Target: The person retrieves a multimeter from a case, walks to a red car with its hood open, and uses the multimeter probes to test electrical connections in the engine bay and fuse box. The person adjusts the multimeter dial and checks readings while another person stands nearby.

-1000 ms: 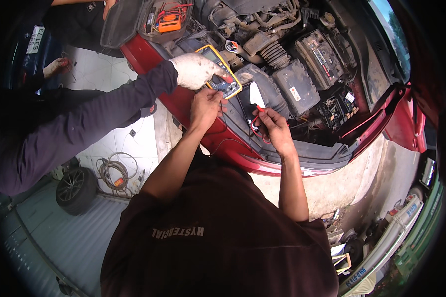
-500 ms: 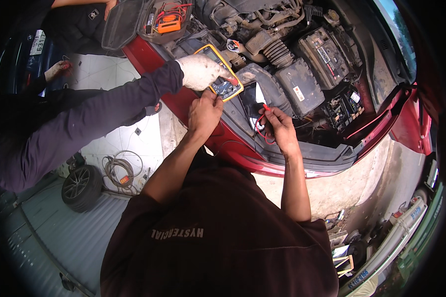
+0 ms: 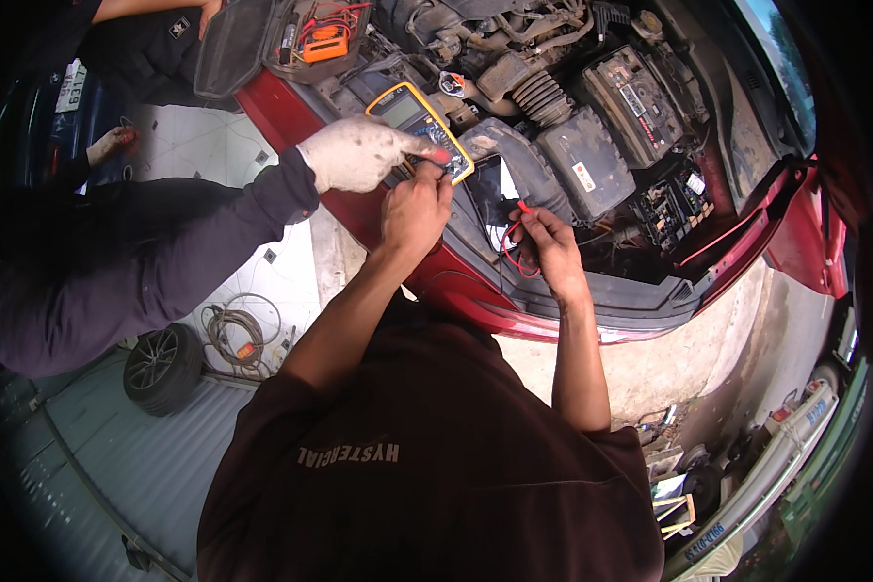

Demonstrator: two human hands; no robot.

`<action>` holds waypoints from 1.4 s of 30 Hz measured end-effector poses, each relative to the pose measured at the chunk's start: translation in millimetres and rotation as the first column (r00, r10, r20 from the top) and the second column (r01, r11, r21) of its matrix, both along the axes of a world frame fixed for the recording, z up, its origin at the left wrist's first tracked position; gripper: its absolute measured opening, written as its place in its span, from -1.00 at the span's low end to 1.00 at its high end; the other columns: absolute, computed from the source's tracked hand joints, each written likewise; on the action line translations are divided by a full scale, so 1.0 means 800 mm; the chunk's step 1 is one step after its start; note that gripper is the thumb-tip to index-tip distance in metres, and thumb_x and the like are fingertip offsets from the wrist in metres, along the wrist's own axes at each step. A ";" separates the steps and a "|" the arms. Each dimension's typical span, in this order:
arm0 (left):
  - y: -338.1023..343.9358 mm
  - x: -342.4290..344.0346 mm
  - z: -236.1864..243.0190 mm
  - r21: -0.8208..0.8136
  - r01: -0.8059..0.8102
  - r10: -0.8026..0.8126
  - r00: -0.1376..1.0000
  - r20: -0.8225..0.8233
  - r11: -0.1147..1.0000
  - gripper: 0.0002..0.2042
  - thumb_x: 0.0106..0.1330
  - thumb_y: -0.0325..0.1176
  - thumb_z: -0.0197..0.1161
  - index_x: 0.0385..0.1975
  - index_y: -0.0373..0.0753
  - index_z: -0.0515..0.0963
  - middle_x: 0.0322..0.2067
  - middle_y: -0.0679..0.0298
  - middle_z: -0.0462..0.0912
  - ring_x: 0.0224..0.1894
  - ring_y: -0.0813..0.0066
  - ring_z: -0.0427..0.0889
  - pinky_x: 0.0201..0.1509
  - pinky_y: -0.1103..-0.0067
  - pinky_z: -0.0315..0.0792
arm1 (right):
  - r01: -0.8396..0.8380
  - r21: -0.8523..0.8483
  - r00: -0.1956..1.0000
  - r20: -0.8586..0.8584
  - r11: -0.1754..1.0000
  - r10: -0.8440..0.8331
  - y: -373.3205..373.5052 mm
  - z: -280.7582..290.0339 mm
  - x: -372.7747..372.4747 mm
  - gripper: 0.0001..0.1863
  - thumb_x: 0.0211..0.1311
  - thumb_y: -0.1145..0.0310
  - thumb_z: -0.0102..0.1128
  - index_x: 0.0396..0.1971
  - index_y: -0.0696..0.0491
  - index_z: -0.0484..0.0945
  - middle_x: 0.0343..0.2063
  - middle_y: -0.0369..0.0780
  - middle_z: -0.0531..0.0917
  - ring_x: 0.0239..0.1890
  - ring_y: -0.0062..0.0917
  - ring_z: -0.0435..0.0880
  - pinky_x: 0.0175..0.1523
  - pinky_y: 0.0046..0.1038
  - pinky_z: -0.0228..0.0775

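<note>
My left hand point(image 3: 415, 215) has its fingers curled at the lower end of a yellow-framed multimeter point(image 3: 398, 109), which rests at the front edge of the engine bay. A co-worker's gloved hand point(image 3: 354, 155) reaches over from the left, its red-tipped finger on the meter's face beside my fingertips. Exactly what my left fingers pinch there is partly hidden. My right hand point(image 3: 553, 254) is closed on a red test probe point(image 3: 524, 208), with its red lead looping below the fingers. A flat dark item with a bright white glare point(image 3: 502, 184) lies between the meter and the probe.
Ahead are a battery point(image 3: 632, 107), an air filter box point(image 3: 584, 165) and an uncovered fuse box point(image 3: 674, 209). An open tool case point(image 3: 315, 66) with an orange device sits at the far left corner. A wheel point(image 3: 163, 369) and coiled cable point(image 3: 231, 335) lie on the left floor.
My left hand has moved slightly up and right, its fingers further onto the meter's face. The gloved hand has drawn back a little to the left. My right hand has barely moved.
</note>
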State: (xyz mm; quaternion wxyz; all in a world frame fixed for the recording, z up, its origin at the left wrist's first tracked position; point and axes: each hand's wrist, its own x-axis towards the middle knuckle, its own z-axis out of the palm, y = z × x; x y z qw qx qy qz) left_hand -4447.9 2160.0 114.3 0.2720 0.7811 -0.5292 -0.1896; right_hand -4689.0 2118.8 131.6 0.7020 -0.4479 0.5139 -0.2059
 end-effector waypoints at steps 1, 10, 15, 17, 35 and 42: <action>-0.002 -0.001 -0.003 0.009 0.006 -0.006 1.000 0.014 1.000 -0.79 0.46 -0.26 0.30 -0.23 -0.30 0.59 -0.44 -0.01 0.77 -0.39 -0.12 0.77 -0.24 0.07 0.62 | -0.001 -0.003 1.000 -0.012 1.000 0.001 0.000 0.003 0.001 -0.70 0.64 0.26 0.06 -0.03 0.16 0.68 -0.48 -0.41 0.59 -0.58 -0.80 0.39 -0.49 -0.63 0.17; -0.012 -0.013 -0.007 0.065 -0.052 0.047 0.995 0.083 0.997 -0.74 0.44 -0.19 0.30 -0.27 -0.30 0.57 -0.51 -0.11 0.74 -0.41 -0.17 0.76 -0.21 0.04 0.65 | -0.010 -0.010 1.000 -0.008 1.000 0.010 -0.001 0.006 -0.001 -0.72 0.65 0.27 0.06 -0.03 0.16 0.66 -0.44 -0.39 0.60 -0.56 -0.78 0.41 -0.45 -0.64 0.20; -0.025 -0.017 0.004 0.160 -0.092 0.091 0.996 0.015 0.983 -0.72 0.42 -0.17 0.32 -0.29 -0.33 0.66 -0.46 -0.11 0.76 -0.39 -0.21 0.76 -0.17 0.02 0.65 | -0.019 -0.030 1.000 -0.015 0.999 0.019 -0.007 0.010 0.015 -0.69 0.64 0.24 0.08 -0.06 0.18 0.67 -0.49 -0.42 0.56 -0.56 -0.79 0.39 -0.46 -0.60 0.18; -0.032 -0.012 -0.003 0.273 -0.097 0.130 0.986 -0.106 0.957 -0.71 0.45 -0.19 0.33 -0.24 -0.36 0.66 -0.44 0.04 0.80 -0.45 0.10 0.80 -0.27 0.24 0.66 | -0.040 -0.038 0.999 -0.019 0.998 0.040 -0.018 0.018 0.030 -0.69 0.64 0.24 0.09 -0.06 0.18 0.67 -0.49 -0.42 0.56 -0.55 -0.79 0.39 -0.46 -0.60 0.18; -0.037 0.029 0.045 0.561 -0.042 0.300 0.877 -0.376 0.827 -0.46 0.42 0.10 0.39 -0.14 -0.40 0.66 -0.42 0.10 0.80 -0.44 0.38 0.83 -0.47 0.47 0.64 | -0.231 -0.345 0.924 -0.372 0.910 0.094 -0.082 -0.042 0.122 -0.67 0.45 0.22 0.27 -0.10 0.22 0.69 -0.40 -0.06 0.78 -0.26 -0.30 0.79 -0.06 -0.22 0.56; -0.047 0.044 0.049 0.526 -0.103 0.308 0.897 -0.318 0.844 -0.53 0.41 0.02 0.41 -0.22 -0.41 0.72 -0.47 0.12 0.79 -0.53 0.34 0.81 -0.34 0.44 0.68 | -0.166 -0.218 0.977 -0.167 0.962 0.131 -0.087 -0.053 0.142 -0.79 0.46 0.30 0.28 -0.16 0.16 0.64 -0.49 -0.25 0.76 -0.55 -0.59 0.60 -0.39 -0.41 0.40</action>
